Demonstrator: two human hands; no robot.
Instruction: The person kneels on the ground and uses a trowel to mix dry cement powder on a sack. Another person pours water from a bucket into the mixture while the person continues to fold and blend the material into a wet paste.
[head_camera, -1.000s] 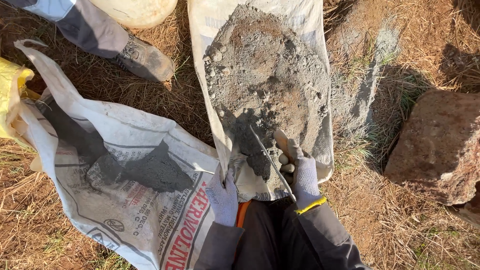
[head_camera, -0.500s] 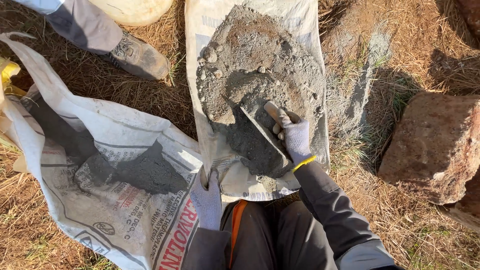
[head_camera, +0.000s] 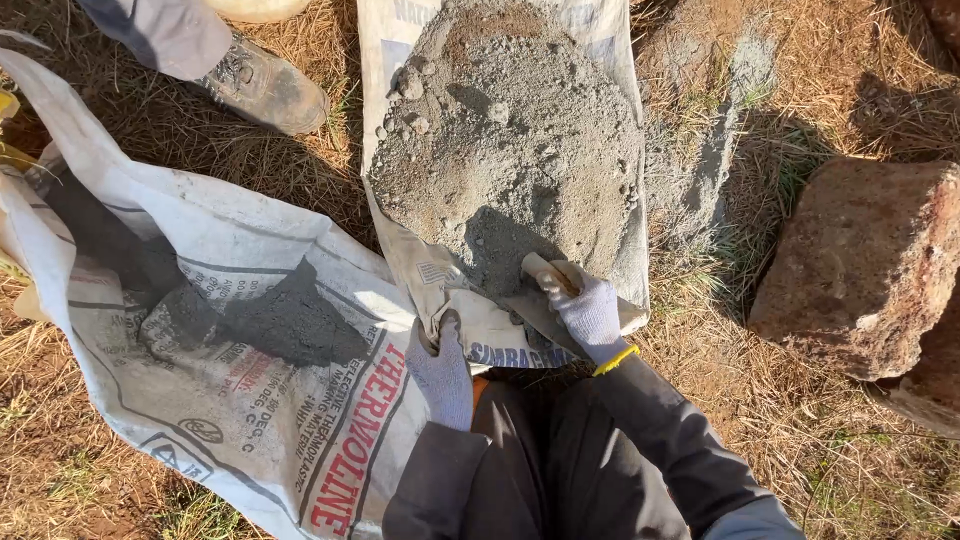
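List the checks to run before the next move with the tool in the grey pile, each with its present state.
1. Right hand grips the pale tool handle: ok.
2. Left hand pins the edge of the sack: ok.
3. Tool blade visible: cannot tell, buried in shadow.
4. Grey pile stays on its sack: ok.
5. Another person's boot clear of the pile: ok.

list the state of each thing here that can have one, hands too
left hand: gloved, pinching the sack edge
right hand: gloved, shut on the trowel handle
trowel handle: gripped, blade hidden
grey mix pile: heaped, lumpy, dry
white sack under pile: laid flat
printed sack: crumpled, holding dark powder
boot: dusty, planted on grass
stone block: resting on ground
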